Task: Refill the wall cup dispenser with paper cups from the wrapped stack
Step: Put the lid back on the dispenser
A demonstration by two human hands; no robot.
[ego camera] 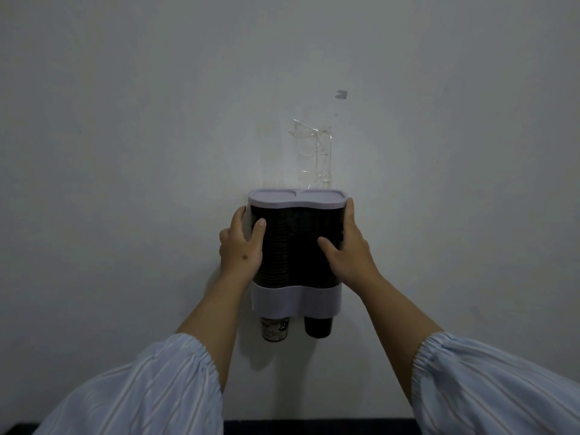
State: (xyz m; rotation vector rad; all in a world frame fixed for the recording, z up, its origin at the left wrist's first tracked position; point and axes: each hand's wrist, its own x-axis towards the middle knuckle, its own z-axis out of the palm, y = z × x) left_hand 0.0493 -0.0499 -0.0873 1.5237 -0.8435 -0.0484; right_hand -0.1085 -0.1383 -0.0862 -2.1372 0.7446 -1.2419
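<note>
White wall point(125, 152), cup dispenser point(295, 246) gripped between both hands point(241, 243)

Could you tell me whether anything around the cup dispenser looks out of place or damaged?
Crumpled clear plastic sticks up against the wall behind the dispenser's lid, looking like leftover wrap or tape. A dark scuff marks the wall above.

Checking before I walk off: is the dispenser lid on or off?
On. The lid sits flat across the top of the dispenser, above both dark tubes.
</note>
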